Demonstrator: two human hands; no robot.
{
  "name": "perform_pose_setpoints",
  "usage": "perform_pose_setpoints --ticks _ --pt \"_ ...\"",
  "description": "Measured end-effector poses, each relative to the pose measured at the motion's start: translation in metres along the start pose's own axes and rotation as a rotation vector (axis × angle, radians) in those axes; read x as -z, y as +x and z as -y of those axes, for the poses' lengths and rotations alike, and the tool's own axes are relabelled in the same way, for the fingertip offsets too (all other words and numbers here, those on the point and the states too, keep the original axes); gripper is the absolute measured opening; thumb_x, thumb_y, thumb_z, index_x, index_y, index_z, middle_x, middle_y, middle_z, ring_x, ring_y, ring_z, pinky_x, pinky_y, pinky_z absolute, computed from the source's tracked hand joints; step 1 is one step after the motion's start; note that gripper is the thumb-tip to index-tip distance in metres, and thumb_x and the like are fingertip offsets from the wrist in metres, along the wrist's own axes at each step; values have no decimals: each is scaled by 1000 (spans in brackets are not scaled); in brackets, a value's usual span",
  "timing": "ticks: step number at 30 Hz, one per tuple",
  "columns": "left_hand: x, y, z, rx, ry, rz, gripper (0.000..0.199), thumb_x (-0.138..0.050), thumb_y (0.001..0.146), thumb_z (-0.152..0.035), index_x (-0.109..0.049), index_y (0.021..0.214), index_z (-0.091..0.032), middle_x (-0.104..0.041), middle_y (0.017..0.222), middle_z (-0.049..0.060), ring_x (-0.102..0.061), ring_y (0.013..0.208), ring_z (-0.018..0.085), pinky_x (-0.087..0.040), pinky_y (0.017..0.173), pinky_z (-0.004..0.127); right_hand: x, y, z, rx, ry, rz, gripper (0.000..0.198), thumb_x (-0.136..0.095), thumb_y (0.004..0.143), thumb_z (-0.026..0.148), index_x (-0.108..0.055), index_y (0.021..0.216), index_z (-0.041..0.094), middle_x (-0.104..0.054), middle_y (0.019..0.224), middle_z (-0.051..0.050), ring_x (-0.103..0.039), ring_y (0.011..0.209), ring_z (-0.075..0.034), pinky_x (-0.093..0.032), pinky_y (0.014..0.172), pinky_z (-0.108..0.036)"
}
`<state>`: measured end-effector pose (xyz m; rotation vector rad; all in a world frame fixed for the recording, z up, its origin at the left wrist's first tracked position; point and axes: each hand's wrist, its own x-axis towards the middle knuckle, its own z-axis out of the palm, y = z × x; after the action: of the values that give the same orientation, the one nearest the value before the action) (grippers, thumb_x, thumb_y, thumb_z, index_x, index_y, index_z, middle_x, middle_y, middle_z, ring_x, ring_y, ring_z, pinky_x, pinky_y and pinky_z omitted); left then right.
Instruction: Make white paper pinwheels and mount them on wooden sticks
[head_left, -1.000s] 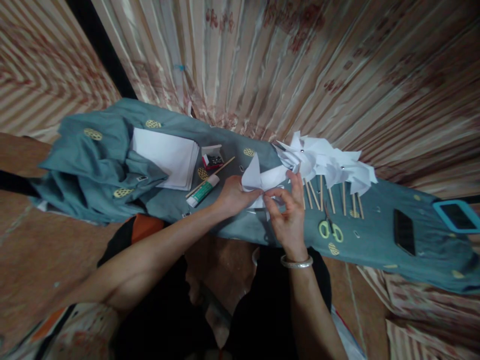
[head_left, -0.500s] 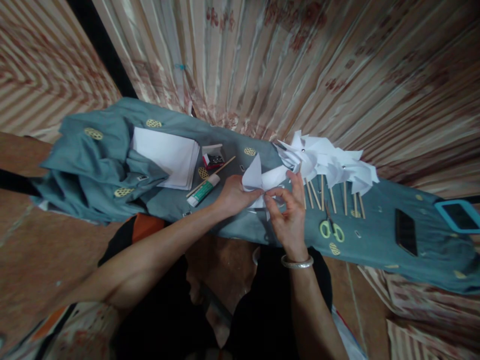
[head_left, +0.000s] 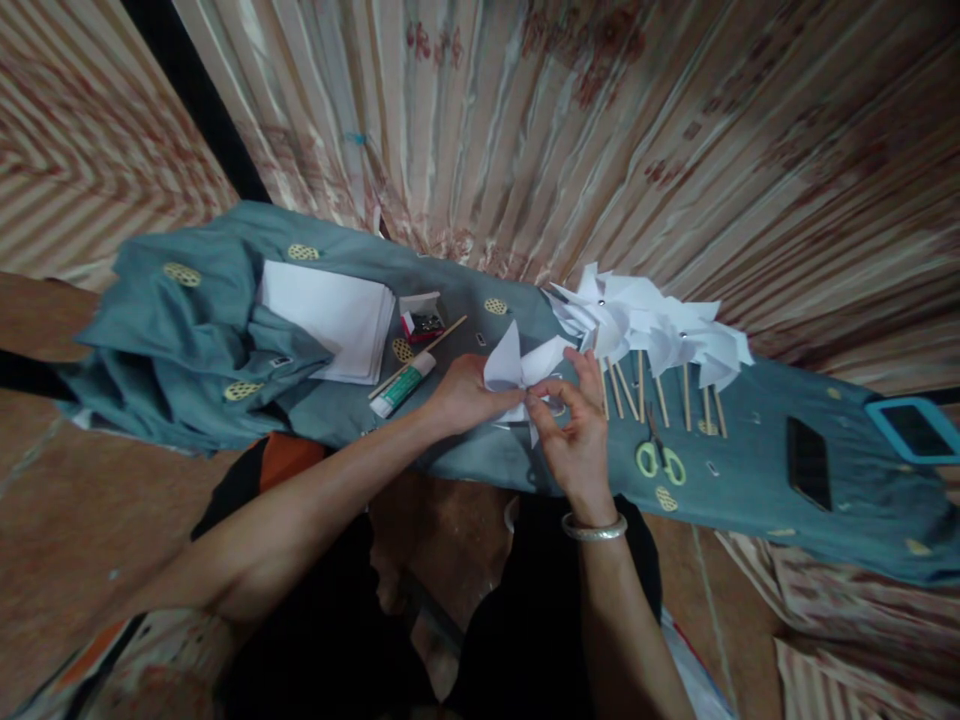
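Note:
A white paper pinwheel [head_left: 541, 362] with folded blades is held between my hands over the cloth-covered table. My left hand [head_left: 469, 393] grips it from the left, thumb pressed toward its centre. On the right, my right hand [head_left: 577, 420] pinches near the centre with thumb and forefinger; the other fingers are raised beside a blade. Whether a pin sits in that pinch is hidden. Several finished-looking white pinwheels [head_left: 651, 318] on wooden sticks [head_left: 686, 397] lie overlapping just to the right.
On the grey-green cloth [head_left: 480, 455] lie a stack of white paper [head_left: 326, 310], a small open box of metal pins [head_left: 422, 318], a glue stick [head_left: 403, 384] and a loose stick [head_left: 448, 330]. Green-handled scissors [head_left: 660, 460], a dark phone [head_left: 808, 463] and a blue-framed device [head_left: 915, 430] are rightward.
The pinwheel's right blade has tilted up a little and its left blade shows lower. Both hands keep their hold near the centre. The view has shifted slightly.

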<state>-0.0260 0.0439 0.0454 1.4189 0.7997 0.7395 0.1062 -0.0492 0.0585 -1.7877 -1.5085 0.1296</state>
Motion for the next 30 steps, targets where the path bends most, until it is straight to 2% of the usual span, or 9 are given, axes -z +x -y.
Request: perform_pose_setpoints --ticks 9,15,19,21,23,27,30 --pt "4 2 -2 42 -3 -26 16 -75 61 -25 -66 62 -11 -63 59 0 -55 57 13 -42 56 24 -3 1 3 -50 71 -37 10 -59 85 29 -66 82 22 -48 145 -9 -27 145 -27 -24 115 -54" --pt "5 2 -2 39 -35 -38 16 -75 61 -23 -66 65 -11 -66 63 2 -59 63 15 -45 58 24 -5 0 7 -82 122 -111 12 -62 83 28 -63 92 21 -44 146 -13 -39 138 -28 -31 112 -50" --pt "4 2 2 45 -27 -26 17 -75 63 -26 -67 69 -11 -68 66 3 -61 67 17 -47 62 26 -6 0 7 -93 152 -155 33 -67 78 29 -59 109 21 -40 148 -13 -35 140 -28 -29 113 -51" --pt "5 2 4 54 -26 -31 19 -76 64 -27 -68 71 -11 -69 68 4 -62 68 17 -48 63 26 -7 0 5 -107 188 -159 51 -69 77 29 -53 125 21 -40 149 -13 -34 141 -27 -27 115 -51" --pt "5 2 4 50 -24 -22 20 -76 64 -27 -69 72 -10 -70 70 5 -63 69 18 -48 63 27 -8 -1 2 -134 260 -149 66 -70 76 29 -43 136 20 -42 147 -14 -39 138 -27 -29 115 -50" --pt "6 2 1 31 -16 4 21 -77 63 -25 -71 75 -9 -72 75 7 -65 73 20 -50 67 29 -10 -2 -1 -208 418 -143 81 -74 73 29 -35 143 19 -54 135 -14 -53 125 -26 -38 110 -48" --pt "6 1 0 24 -14 13 21 -77 64 -25 -71 76 -9 -73 75 7 -65 74 20 -51 70 30 -10 -2 -1 -268 449 -158 85 -78 68 30 -36 142 19 -55 133 -14 -56 120 -26 -40 108 -47"
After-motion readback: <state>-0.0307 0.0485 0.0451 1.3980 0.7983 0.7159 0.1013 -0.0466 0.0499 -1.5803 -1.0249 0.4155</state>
